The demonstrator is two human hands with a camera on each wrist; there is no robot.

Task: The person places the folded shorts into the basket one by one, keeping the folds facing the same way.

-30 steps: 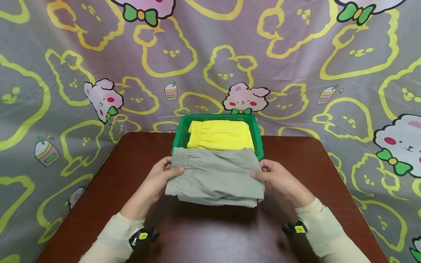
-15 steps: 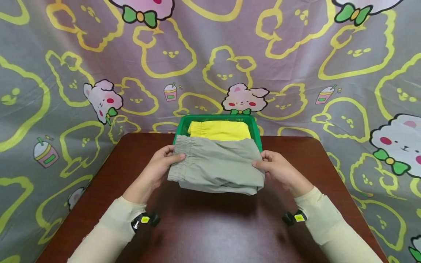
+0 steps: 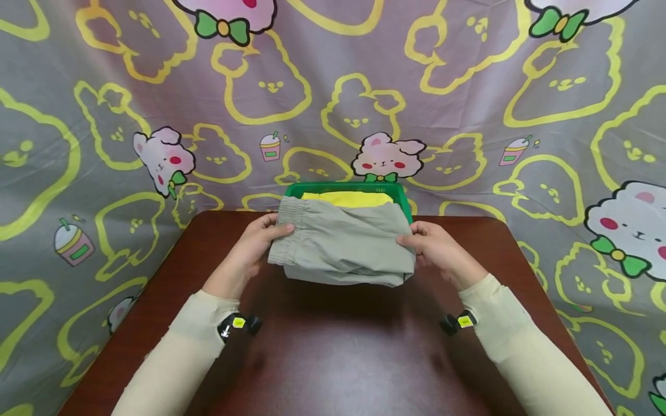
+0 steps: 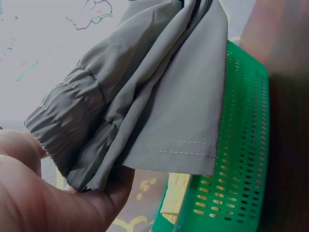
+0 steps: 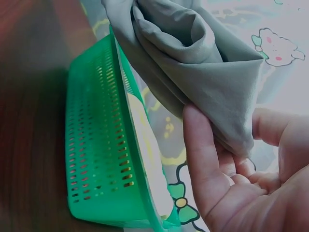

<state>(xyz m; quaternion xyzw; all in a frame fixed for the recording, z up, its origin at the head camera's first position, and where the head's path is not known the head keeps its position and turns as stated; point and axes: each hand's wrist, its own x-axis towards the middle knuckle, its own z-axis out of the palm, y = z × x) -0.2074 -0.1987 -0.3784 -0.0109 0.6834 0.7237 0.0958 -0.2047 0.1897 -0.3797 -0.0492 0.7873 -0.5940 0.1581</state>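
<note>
Folded grey pants (image 3: 343,242) with a gathered elastic waistband are held up in front of and partly over a green basket (image 3: 406,203). My left hand (image 3: 255,242) pinches the waistband end, thumb on top and fingers beneath. At the opposite end my right hand (image 3: 442,251) pinches the folded edge the same way. The left wrist view shows a stitched hem hanging beside the waistband, and the right wrist view shows rolled layers of the grey cloth (image 5: 212,87). Inside the basket lies a folded yellow garment (image 3: 348,199), mostly hidden behind the grey pants.
The basket, with perforated sides, stands at the far edge of a dark reddish-brown table (image 3: 333,358). Behind it hangs a grey cloth backdrop (image 3: 322,52) printed with yellow outlines and rabbits, which also lines both sides.
Both hands have moved forward with the grey pants, away from the body. The pants now cover more of the basket and the yellow garment than before.
</note>
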